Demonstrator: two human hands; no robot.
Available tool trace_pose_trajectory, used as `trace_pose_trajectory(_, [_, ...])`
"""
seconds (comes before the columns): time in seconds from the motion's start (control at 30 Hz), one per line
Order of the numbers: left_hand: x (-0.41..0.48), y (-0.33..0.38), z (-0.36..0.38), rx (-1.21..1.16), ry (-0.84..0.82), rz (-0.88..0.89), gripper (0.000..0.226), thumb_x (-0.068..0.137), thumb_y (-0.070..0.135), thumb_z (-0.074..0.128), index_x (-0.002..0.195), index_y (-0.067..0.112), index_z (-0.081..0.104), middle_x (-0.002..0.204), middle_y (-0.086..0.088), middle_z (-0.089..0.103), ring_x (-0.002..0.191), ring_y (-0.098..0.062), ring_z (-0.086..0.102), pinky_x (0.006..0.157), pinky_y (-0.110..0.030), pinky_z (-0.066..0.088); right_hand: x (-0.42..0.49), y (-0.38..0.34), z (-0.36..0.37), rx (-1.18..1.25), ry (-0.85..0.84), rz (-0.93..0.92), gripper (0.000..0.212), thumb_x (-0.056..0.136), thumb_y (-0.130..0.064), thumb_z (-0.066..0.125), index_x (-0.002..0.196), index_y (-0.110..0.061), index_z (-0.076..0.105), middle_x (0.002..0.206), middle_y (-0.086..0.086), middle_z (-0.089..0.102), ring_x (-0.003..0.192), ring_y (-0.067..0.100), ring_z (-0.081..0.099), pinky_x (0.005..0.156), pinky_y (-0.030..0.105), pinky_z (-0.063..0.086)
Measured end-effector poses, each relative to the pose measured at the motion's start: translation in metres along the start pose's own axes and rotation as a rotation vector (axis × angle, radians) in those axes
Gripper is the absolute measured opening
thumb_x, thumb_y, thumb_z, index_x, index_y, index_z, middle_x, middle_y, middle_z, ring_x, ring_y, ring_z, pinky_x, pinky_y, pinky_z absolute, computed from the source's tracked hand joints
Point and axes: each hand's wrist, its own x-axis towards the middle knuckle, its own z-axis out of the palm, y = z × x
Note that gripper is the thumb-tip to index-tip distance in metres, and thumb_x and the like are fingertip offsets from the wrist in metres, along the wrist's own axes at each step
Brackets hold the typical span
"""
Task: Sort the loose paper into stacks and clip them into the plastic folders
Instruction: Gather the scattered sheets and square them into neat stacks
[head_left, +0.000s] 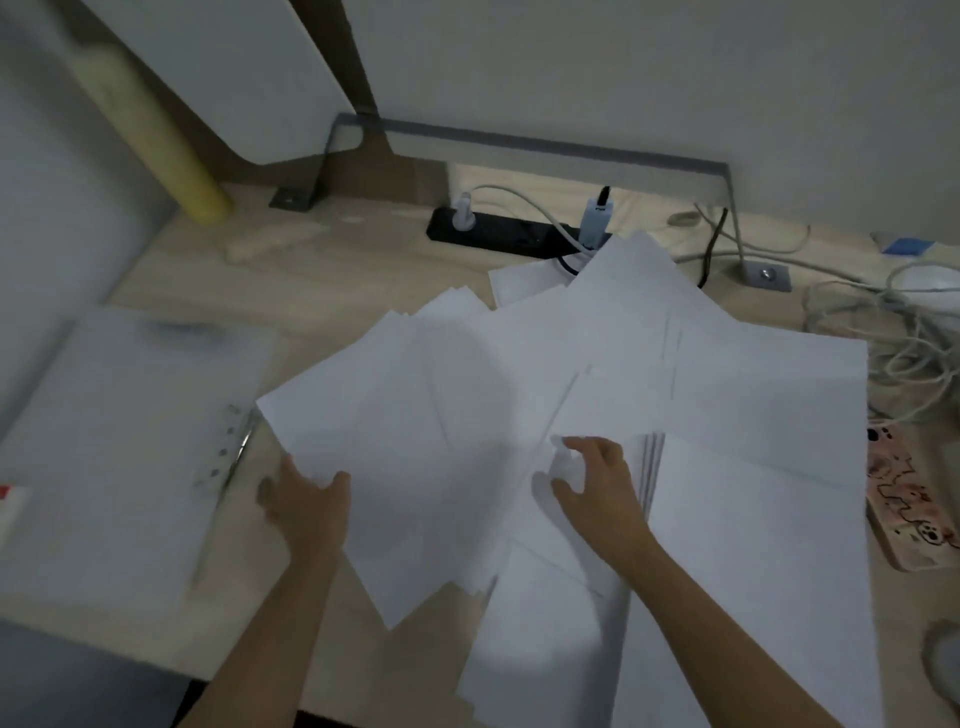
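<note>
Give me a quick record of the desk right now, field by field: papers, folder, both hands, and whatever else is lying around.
paper: loose paper fanned unsorted across the middle of the desk
folder: plastic folder lies left of the pile, metal clip along its right edge
left: left hand holds the left edge of a sheet
right: right hand pinches a crumpled bit of a sheet mid-pile
back: power strip with plugs in it
right side: phone in a patterned case, tangled cables
</note>
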Motion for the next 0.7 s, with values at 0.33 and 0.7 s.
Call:
trace_pose_trajectory(0.33, [0.036,0.014,-0.017,-0.53,-0.296,-0.154,0.018,0.065,0.016,0.061,0.07,0.007,0.047,0.07,-0.013,0.04,0.066,-0.02,0.039,0.06,-0.031,0.03,0.04,-0.065,0.056,-0.08,-0.134,0.039,0.053,0.087,-0.012,0.056,0.137,-0.014,0.04,0.139,0.013,0.038,0.122,0.03,0.046,0.104,0.035,0.038])
trace_pose_trajectory(0.7, [0.032,0.029,-0.001,-0.554,-0.674,-0.119,0.054,0.057,0.032,0.073,0.107,0.011,0.068,0.107,-0.009,0.07,0.099,-0.026,0.066,0.095,-0.046,0.05,0.048,-0.065,0.069,-0.166,-0.043,0.085,0.051,0.089,-0.012,0.053,0.137,-0.015,0.038,0.142,0.006,0.033,0.13,0.025,0.031,0.101,0.026,0.032])
